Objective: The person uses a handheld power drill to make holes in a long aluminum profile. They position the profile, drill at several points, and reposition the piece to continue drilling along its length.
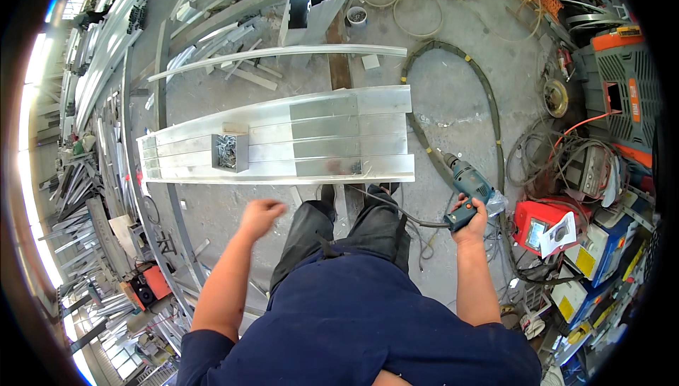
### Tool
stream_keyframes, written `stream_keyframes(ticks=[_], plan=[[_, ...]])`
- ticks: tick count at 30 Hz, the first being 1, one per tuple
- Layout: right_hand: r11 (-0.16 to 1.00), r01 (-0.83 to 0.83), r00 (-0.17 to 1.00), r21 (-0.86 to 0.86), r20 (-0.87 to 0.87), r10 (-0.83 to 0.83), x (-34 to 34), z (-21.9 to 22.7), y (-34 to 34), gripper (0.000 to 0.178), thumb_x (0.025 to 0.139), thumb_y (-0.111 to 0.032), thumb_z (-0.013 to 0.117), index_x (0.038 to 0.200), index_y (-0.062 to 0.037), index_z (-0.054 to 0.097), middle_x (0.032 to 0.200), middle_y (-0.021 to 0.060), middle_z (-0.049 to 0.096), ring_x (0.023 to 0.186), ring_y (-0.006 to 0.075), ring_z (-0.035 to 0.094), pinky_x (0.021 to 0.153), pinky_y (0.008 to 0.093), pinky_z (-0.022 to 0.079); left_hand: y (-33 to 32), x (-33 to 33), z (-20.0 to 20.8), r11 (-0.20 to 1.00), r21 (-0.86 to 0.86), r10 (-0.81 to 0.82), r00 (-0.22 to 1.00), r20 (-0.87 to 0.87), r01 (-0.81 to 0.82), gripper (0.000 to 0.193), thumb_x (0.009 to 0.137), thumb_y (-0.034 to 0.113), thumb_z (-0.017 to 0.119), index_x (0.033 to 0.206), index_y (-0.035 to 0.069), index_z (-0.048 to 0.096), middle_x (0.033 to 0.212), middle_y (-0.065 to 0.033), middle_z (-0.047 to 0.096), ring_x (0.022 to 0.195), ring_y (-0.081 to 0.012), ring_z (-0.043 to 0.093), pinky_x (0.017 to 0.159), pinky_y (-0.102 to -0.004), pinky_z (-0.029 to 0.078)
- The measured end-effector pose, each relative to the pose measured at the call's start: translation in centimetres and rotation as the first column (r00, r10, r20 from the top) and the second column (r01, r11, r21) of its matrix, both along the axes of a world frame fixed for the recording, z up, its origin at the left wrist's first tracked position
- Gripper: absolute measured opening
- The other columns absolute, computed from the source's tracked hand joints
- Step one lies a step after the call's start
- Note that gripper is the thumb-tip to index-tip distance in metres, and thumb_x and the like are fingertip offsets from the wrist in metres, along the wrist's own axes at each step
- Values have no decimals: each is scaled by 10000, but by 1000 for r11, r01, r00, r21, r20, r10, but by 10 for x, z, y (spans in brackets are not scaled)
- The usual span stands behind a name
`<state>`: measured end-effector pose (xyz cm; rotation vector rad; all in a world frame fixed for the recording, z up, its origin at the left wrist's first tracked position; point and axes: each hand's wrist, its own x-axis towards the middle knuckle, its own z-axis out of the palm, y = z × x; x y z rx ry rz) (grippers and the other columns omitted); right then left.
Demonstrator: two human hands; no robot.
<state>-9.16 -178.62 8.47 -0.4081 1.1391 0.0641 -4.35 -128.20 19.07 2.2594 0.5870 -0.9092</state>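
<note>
My right hand (469, 220) is wrapped round the handle of a corded electric drill (472, 179), teal and black, its chuck tilted up and away from me. The drill's cord (417, 220) trails left from the grip. My left hand (262, 217) hovers in front of the near edge of a long silvery metal panel (385, 125), fingers curled together; whatever they may hold is hidden. On the panel's left half stands an open metal box (242, 151) of small screws or fasteners (226, 151). Neither hand touches the panel.
A long thin metal strip (297, 51) lies beyond the panel. Further off are large hollow profiles (300, 29) and a small bucket (356, 16). A thick dark hose (493, 106) loops over the floor at right, near a red machine (527, 225). Metal lengths (117, 39) crowd the left.
</note>
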Motion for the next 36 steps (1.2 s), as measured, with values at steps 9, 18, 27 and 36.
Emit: stream_keyframes(ticks=[9, 18, 27, 36], plan=[[972, -92, 996, -216, -30, 88, -7, 61, 71, 200, 802, -226, 591, 861, -37, 562, 1021, 99, 589, 754, 189, 594, 703, 319, 505, -159, -34, -132, 276, -571, -925, 375, 62, 773, 355, 856, 282, 567, 1114, 75, 697, 1095, -194, 682, 1069, -356, 632, 925, -448, 489], [645, -506, 832, -572, -128, 540, -26, 142, 200, 330, 737, -144, 661, 1011, -11, 535, 995, 137, 609, 792, 206, 629, 675, 363, 538, -69, 18, -79, 636, -754, -419, 894, -157, 165, 435, 864, 354, 619, 1038, -37, 694, 1071, -196, 693, 1001, -296, 657, 894, -338, 498], [-206, -643, 52, -737, -311, 949, 10, 141, 313, 666, 771, -166, 770, 1374, -52, 512, 1218, 138, 648, 1083, 277, 634, 954, 391, 485, 68, 37, -48, -104, -724, 209, 697, -686, -681, 646, 831, 547, 656, 1196, 22, 562, 1056, -176, 610, 983, -317, 624, 784, -618, 548], [-678, -691, -375, -251, -677, 633, -92, 36, 259, 280, 833, -224, 710, 1030, -26, 714, 972, 176, 711, 891, 288, 681, 795, 365, 526, 243, -30, -35, -20, -692, 507, 589, -629, -722, 651, 799, 480, 670, 1170, -48, 584, 921, -217, 655, 775, -327, 686, 664, -578, 598]])
